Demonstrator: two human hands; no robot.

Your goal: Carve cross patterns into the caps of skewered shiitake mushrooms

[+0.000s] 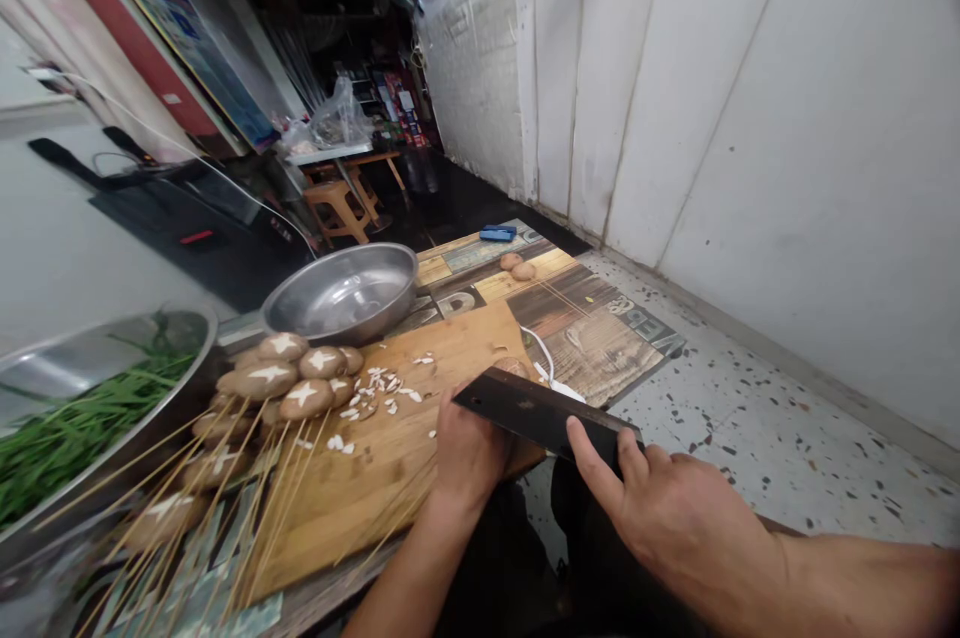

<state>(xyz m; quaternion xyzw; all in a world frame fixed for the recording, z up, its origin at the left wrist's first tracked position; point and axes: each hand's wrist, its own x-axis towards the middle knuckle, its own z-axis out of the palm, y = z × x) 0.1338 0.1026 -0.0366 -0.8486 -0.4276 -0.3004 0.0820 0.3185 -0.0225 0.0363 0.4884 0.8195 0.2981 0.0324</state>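
The right hand gripped a knife; it partly hid the left hand, whose grip could not be determined; a mushroom showed just beyond the knife, near the cutting board; skewered, cross-cut mushrooms were piled leftward, beside a steel bowl.

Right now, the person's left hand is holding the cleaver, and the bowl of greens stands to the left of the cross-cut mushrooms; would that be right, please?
Not quite: the head view shows the cleaver in the person's right hand, not the left hand. The bowl of greens does stand to the left of the cross-cut mushrooms.
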